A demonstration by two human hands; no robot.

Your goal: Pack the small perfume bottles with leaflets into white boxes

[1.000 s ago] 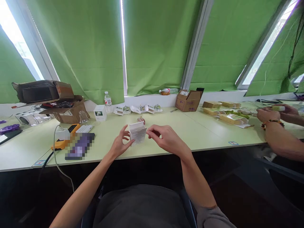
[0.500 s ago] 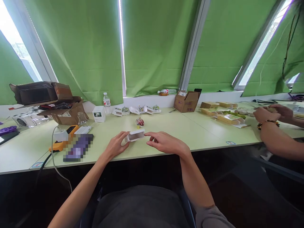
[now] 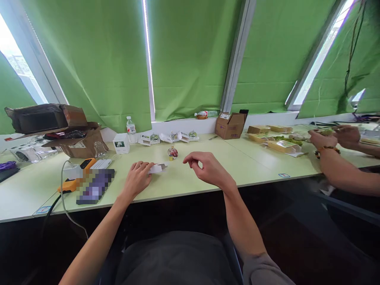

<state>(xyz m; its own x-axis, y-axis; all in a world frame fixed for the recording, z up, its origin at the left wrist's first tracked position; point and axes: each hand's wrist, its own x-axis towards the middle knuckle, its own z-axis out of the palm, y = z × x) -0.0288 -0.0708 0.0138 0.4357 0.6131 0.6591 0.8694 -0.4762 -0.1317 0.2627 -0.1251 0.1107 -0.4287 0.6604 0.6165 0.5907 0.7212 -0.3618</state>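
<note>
My left hand [image 3: 137,178] rests low over the table, its fingers closed around the left end of a small white cardboard box [image 3: 157,169]. The box's right end is open, with a flap sticking out. My right hand [image 3: 208,168] hovers to the right of the box and apart from it. Its fingers are curled toward the thumb, and I see nothing in them. Just beyond the box stands a small round ornament [image 3: 172,152] with red inside and a gold-coloured base. Farther back, several similar clear ornaments [image 3: 154,138] lie with white packaging.
At left are a phone [image 3: 95,187], an orange-and-black device [image 3: 67,186] with cables, and stacked cardboard boxes [image 3: 78,144]. A white box [image 3: 121,143] and bottle [image 3: 131,130] stand behind. At right are a carton [image 3: 230,126], yellow packages [image 3: 283,146] and another person's hands [image 3: 325,138].
My right hand has come away from the box, and its extended index finger has curled in. My left hand has moved left with the box, turning it so its opening faces right.
</note>
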